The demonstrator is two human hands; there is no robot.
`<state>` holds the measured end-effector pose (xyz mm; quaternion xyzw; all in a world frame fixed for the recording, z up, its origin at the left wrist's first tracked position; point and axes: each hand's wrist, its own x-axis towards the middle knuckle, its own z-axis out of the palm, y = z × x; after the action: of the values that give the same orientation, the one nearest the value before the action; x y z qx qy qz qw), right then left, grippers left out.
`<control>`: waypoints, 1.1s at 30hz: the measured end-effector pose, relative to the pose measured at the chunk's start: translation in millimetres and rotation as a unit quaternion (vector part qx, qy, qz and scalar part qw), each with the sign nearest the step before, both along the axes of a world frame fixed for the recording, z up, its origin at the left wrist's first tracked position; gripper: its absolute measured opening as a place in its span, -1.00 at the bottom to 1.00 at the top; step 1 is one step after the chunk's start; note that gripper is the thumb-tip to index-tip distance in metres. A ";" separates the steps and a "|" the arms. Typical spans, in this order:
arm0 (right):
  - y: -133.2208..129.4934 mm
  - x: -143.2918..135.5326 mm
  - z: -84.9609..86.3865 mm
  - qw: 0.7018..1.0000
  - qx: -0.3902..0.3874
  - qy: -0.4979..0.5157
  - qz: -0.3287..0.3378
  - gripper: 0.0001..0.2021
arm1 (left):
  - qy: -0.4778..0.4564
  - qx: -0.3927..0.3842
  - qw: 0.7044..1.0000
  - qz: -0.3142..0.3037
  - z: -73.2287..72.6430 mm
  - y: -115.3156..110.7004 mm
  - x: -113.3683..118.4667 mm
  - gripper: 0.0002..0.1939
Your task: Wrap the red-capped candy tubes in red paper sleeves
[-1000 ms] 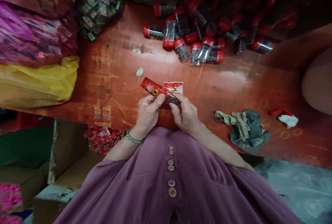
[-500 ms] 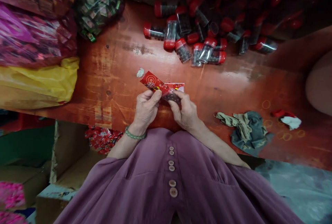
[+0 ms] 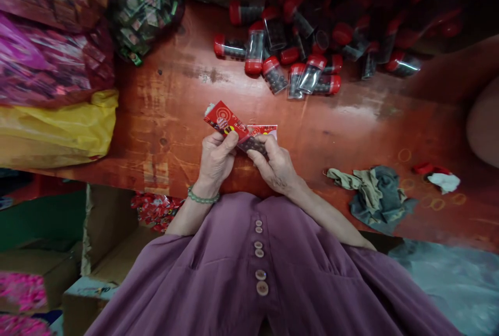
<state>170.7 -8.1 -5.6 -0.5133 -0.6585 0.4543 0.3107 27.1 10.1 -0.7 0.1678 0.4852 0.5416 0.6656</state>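
Between my two hands is a red printed packet with a clear part showing dark balls inside, tilted up to the left. My left hand pinches its printed part between thumb and fingers. The clear lower end is gripped by my right hand. Another red and white printed piece lies just behind my right fingers, partly hidden by them. Further back on the table, several clear containers with red caps and dark balls lie in a pile.
Bulging bags line the left side of the reddish table. Crumpled cloth, rubber bands and a white scrap lie at the right. Below the left edge, an open carton stands near red packets.
Both hands have shifted slightly left with the packet. Its printed part has moved up and left, showing more of its face and covering part of the white scrap behind it.
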 end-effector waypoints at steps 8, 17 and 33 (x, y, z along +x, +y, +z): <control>-2.4 -5.0 -5.7 1.000 0.010 0.001 0.007 -0.79 | 0.021 -0.027 0.999 0.016 0.8 2.4 4.1 -0.57; 1.3 -7.1 -1.7 0.996 -0.049 0.070 -0.014 -0.77 | 0.013 -0.010 0.999 -0.036 1.8 2.9 9.5 -0.56; 11.4 -9.3 -8.0 0.997 0.065 -0.031 0.001 -0.73 | 0.012 -0.004 1.000 0.005 0.2 10.6 8.6 -0.60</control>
<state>161.4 3.3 -13.6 -0.5055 -0.6963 0.3945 0.3226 35.8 20.6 -0.5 0.1693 0.4958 0.5408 0.6581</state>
